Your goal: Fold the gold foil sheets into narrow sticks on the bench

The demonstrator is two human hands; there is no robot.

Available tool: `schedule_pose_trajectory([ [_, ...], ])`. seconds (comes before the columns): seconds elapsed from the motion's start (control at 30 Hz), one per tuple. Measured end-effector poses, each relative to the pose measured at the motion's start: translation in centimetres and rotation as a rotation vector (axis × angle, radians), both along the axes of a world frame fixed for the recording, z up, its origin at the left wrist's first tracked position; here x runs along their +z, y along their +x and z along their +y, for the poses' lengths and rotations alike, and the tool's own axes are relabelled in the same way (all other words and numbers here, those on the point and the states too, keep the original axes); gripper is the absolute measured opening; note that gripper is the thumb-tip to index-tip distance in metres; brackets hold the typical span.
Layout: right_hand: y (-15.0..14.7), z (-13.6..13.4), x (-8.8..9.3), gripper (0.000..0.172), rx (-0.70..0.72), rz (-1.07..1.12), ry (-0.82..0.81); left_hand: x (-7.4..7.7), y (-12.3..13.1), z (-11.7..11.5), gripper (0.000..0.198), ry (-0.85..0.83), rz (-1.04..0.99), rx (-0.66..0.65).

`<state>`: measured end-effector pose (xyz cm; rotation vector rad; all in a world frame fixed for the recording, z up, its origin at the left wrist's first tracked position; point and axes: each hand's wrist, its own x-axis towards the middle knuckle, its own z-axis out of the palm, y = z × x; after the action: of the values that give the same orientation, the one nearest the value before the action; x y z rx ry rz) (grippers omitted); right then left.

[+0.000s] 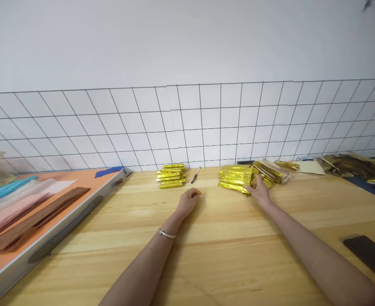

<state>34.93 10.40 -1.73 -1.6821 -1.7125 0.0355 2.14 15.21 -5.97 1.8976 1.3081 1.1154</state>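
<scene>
My left hand [188,202] is closed, fingers curled inward, low over the wooden table, with nothing showing in it. Just beyond it lie a pen [195,175] and a small stack of folded gold foil strips [171,176]. To the right, my right hand [260,194] is at the edge of a pile of shiny gold foil strips [235,178]. Its thumb rests on the near side and the fingers curl behind, gripping the strips' right end. More foil strips with pale backing [275,171] lie behind that hand.
An orange-topped board [98,180] on the left bears brown tissue paper [44,214], pink, white and blue sheets. A dark phone [369,255] lies at right. Crumpled dark-gold foil [350,165] and a cream card [311,167] sit at back right, before a wall with a black wire grid [221,106].
</scene>
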Motion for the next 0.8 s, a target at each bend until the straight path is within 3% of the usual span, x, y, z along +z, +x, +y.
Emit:
schedule_pose_trajectory([
  [0.17, -0.4, -0.7, 0.4, 0.029, 0.012, -0.032, 0.1, 0.3, 0.1, -0.2, 0.013, -0.001, 0.005, -0.006],
  [0.3, -1.1, -1.6, 1.1, 0.02, 0.067, -0.119, 0.241, 0.6, 0.1, -0.4, 0.012, 0.02, -0.03, -0.009],
  [0.4, -2.4, -2.2, 1.1, 0.017, 0.248, -0.239, 0.286, 0.6, -0.2, -0.3, 0.017, 0.043, -0.078, 0.046],
  [0.57, -4.1, -2.6, -0.5, 0.017, 0.607, -0.378, 0.21, 0.6, -1.4, 0.2, 0.027, 0.092, -0.111, 0.176],
  [0.7, -3.3, -1.9, -1.3, 0.022, 0.616, -0.352, 0.195, 1.4, -1.1, -0.4, 0.029, 0.197, -0.026, 0.189],
  [0.8, -3.0, -1.6, -1.4, 0.023, 0.573, -0.323, 0.199, 2.5, 0.5, -2.2, 0.026, 0.292, 0.098, 0.025],
])
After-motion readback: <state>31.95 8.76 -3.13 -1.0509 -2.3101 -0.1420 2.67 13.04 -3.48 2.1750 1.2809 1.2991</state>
